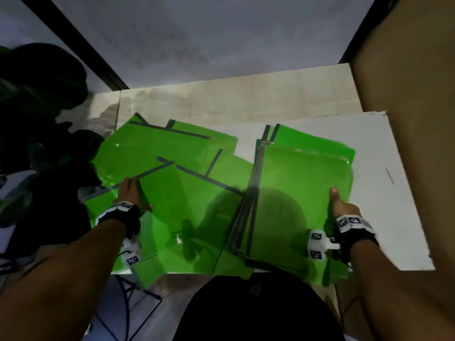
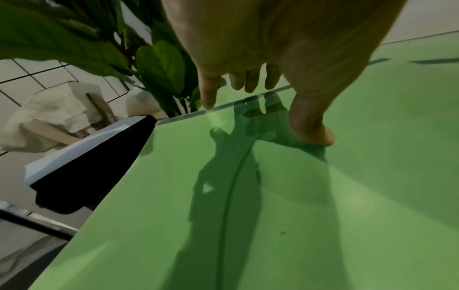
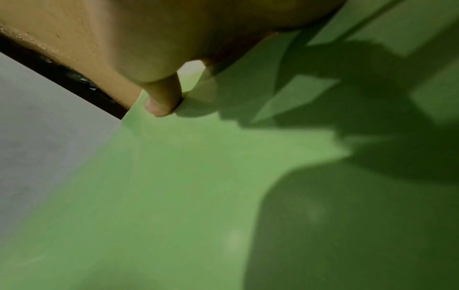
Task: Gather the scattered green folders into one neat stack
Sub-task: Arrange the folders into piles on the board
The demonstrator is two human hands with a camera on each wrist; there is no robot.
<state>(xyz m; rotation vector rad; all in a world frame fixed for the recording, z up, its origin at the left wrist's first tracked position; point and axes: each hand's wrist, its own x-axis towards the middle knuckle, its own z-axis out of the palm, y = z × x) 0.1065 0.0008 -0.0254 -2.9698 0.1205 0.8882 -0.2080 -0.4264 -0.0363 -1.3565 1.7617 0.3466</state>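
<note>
Several green folders (image 1: pixel 152 153) with dark spines lie fanned over the left and middle of the white board. On the right sits a rougher stack of green folders (image 1: pixel 302 193). My left hand (image 1: pixel 130 190) pinches the left edge of one loose green folder (image 1: pixel 177 205). In the left wrist view the thumb (image 2: pixel 313 133) presses on top of that folder (image 2: pixel 248 215) and the fingers curl over its edge. My right hand (image 1: pixel 336 203) grips the stack's right edge. Its thumb (image 3: pixel 161 104) lies on the top folder (image 3: pixel 174 186), and the fingers are hidden underneath.
A dark leafy plant (image 1: pixel 37 107) crowds the left side, close to my left hand. A tall brown panel (image 1: pixel 406 94) walls off the right. The folders rest on a white board (image 1: pixel 394 193). Cables (image 1: pixel 128 303) and dark cloth (image 1: pixel 258 311) lie near the front edge.
</note>
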